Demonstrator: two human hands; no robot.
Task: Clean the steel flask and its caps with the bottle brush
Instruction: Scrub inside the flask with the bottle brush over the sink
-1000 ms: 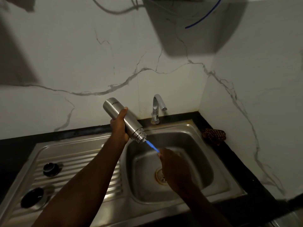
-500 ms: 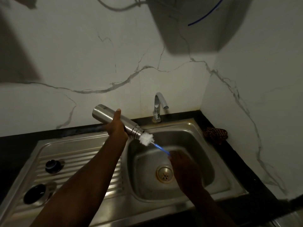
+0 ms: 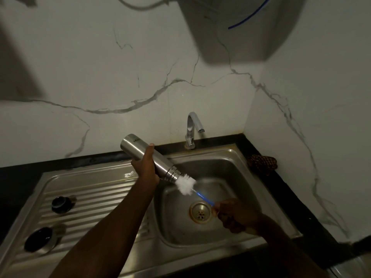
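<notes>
My left hand [image 3: 145, 165] grips the steel flask [image 3: 138, 148] around its middle, tilted with the open threaded mouth pointing down and right over the sink basin. The bottle brush [image 3: 186, 185] has white bristles almost wholly outside the mouth, only its tip still at the opening, and a blue handle running down to my right hand [image 3: 236, 214], which is closed on it above the drain. Two caps lie on the ribbed drainboard at the left: a small dark one [image 3: 60, 203] and a larger steel cup-shaped one [image 3: 41, 240].
The steel sink [image 3: 236, 155] has a drain [image 3: 200, 212] at its middle and a chrome tap [image 3: 192, 127] behind it, no water running. A patterned brown cloth [image 3: 262, 162] sits on the black counter at the right corner. Marble walls close in behind and to the right.
The brush has slid out of the flask: a second ago only the blue handle showed, now the white bristles are outside. My right hand drew back toward me. The flask tilted flatter.
</notes>
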